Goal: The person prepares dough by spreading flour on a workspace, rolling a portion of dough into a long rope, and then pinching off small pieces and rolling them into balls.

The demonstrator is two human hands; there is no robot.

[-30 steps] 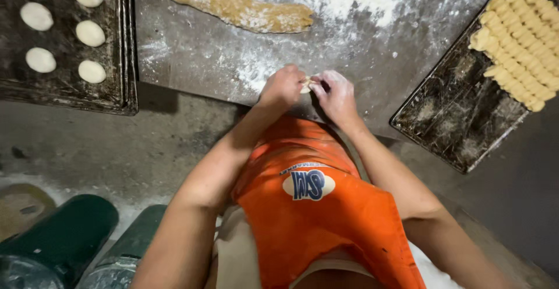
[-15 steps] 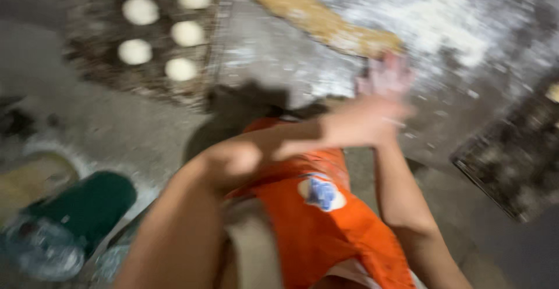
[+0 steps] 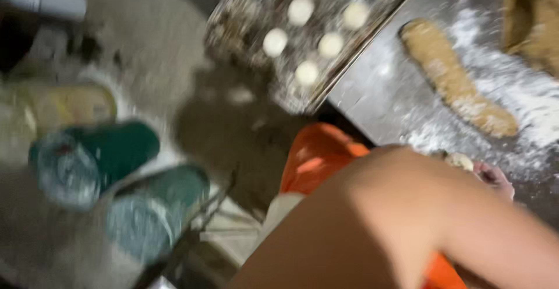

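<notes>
The view is motion-blurred. My bare left arm fills the lower right foreground, and its hand is out of sight. Just past the arm, pinkish fingers of what looks like my right hand (image 3: 495, 179) show at the floured metal table (image 3: 396, 105). A small pale dough piece (image 3: 460, 161) lies against them; whether they grip it is hidden. A long brownish dough log (image 3: 454, 82) lies on the flour farther back. My orange shirt (image 3: 317, 155) shows under the arm.
A dark baking tray (image 3: 244, 27) with several round white dough balls sits at the top centre, beside the table. Two green cylindrical containers (image 3: 110, 155) and a yellowish one (image 3: 64, 105) stand on the floor at left. A brown dough mass (image 3: 533, 15) sits at the top right.
The view has swung left and down, so the dough-ball tray is now at top centre. My left arm has come across the foreground, and both hands have slid toward the right edge.
</notes>
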